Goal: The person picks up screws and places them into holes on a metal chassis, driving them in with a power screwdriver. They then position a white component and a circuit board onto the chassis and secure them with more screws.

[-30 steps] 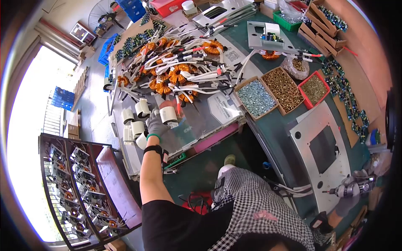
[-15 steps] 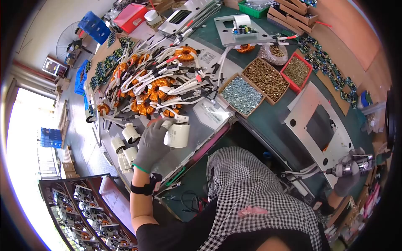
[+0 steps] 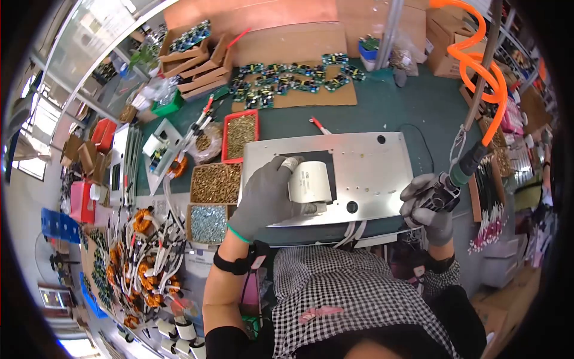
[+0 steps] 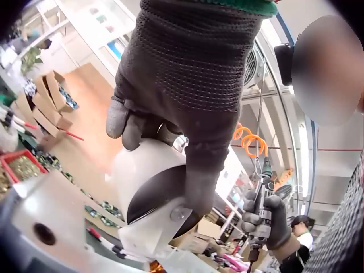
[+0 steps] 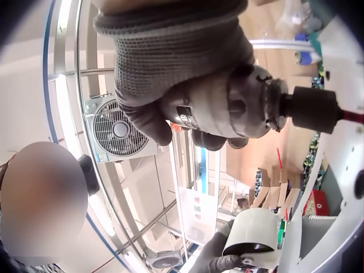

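Note:
In the head view the gloved left hand (image 3: 266, 192) grips a white cylinder (image 3: 310, 182) between thumb and fingers, over the dark rectangular opening of a flat metal panel (image 3: 373, 173). The left wrist view shows the same cylinder (image 4: 149, 187) with a dark hollow side and a white bracket at its end. At the panel's right end the gloved right hand (image 3: 428, 206) holds a power screwdriver (image 3: 445, 192), attached to an orange coiled hose. Its fingers curl round the tool body (image 5: 219, 105) in the right wrist view, and the bit points toward the panel (image 5: 347, 153).
Left of the panel stand a red tray (image 3: 257, 128) of small parts, a box of brass screws (image 3: 215, 183) and a box of silvery parts (image 3: 208, 224). Circuit boards (image 3: 293, 78) lie behind. Wired orange coils (image 3: 146, 275) are heaped at lower left; the orange hose (image 3: 499, 90) hangs at right.
The left hand has carried the white cylinder from the left table to over the metal panel. The head view has turned right, and the right hand still holds the screwdriver.

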`<act>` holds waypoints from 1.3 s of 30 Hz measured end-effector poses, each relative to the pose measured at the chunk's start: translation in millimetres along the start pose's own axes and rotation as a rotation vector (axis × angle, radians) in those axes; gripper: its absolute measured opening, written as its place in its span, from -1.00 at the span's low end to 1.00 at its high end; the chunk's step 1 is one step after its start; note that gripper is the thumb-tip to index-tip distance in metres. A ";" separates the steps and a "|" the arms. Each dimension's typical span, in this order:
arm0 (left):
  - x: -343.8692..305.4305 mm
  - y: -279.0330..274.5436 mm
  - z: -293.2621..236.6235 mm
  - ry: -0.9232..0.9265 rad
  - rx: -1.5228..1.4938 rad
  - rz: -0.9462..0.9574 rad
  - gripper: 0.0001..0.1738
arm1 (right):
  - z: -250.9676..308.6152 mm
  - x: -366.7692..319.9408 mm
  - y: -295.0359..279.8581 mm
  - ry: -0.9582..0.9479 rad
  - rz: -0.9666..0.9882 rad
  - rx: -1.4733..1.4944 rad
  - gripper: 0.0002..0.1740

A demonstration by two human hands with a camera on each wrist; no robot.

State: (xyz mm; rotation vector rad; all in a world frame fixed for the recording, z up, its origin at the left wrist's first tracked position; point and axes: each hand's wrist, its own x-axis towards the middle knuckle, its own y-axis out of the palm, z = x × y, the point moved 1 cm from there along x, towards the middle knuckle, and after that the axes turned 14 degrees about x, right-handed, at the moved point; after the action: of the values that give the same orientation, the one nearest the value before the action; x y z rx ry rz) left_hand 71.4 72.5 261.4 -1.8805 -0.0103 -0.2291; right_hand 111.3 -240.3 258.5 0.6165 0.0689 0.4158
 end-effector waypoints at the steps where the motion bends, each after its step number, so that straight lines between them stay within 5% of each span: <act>1: 22.3 8.2 -6.2 -0.036 0.006 0.086 -0.05 | 5.8 0.4 -11.4 -0.004 -0.014 -0.018 -0.45; 7: 78.0 66.4 -43.9 -0.053 -0.009 0.209 -0.04 | 22.4 8.2 -45.7 0.029 -0.078 -0.018 -0.47; 14: 64.3 81.0 -30.0 -0.165 -0.185 0.193 -0.08 | 4.4 51.6 -43.3 0.051 0.115 0.013 -0.44; 16: 41.5 83.1 8.8 -0.221 -0.434 -0.085 -0.29 | 2.4 60.1 -31.8 0.023 0.121 -0.075 -0.48; 18: 16.2 74.4 59.4 -0.408 -0.558 -0.239 -0.71 | 0.4 65.5 -28.6 0.065 0.091 -0.092 -0.48; 19: 0.9 68.4 85.3 -0.636 -0.735 -0.267 -0.77 | -4.7 65.6 -45.3 0.056 0.152 -0.198 -0.45; 23: -57.8 63.2 186.3 -0.951 -0.770 -0.456 -0.80 | -14.9 68.4 -22.3 0.071 0.084 -0.089 -0.45; 27: -67.4 86.9 271.4 -0.869 -0.308 -0.498 -0.74 | -25.0 64.8 5.4 0.081 0.022 -0.087 -0.45; 30: -30.2 82.2 313.3 -0.776 0.146 -0.338 -0.66 | -32.7 64.6 32.5 0.058 0.028 -0.005 -0.44; 34: 20.5 94.8 363.2 -0.898 0.438 0.165 -0.65 | -39.1 68.6 61.4 0.038 0.046 -0.088 -0.56; 39: 31.7 86.8 362.0 -0.887 0.339 0.176 -0.74 | -51.4 62.8 90.3 -0.014 -0.068 -0.012 -0.61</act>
State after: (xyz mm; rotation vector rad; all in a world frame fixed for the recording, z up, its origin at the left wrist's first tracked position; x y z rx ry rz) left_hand 168.5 382.5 76.8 -1.4980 -0.4554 0.6961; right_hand 126.9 -120.7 272.2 0.6034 0.0738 0.3457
